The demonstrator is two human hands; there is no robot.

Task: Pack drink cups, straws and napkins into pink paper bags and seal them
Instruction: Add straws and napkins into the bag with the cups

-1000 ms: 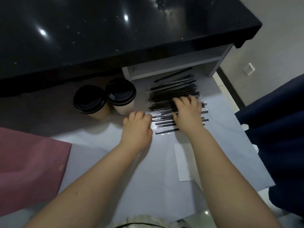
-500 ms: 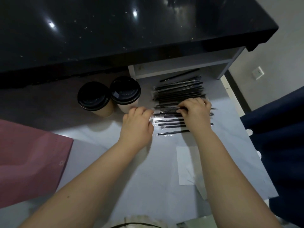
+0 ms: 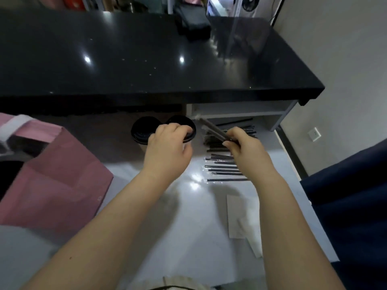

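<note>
Early in the packing, I judge: the left hand (image 3: 167,147) curls over the lid of a cup (image 3: 184,123) at centre, and the right hand (image 3: 245,147) pinches straws (image 3: 211,128) above the pile (image 3: 224,170). The pink bag (image 3: 58,185) at left is open, and the napkins (image 3: 240,218) lower right lie unpacked.

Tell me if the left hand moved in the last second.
Yes. The left hand went from beside the straws up onto the right cup's lid.
</note>
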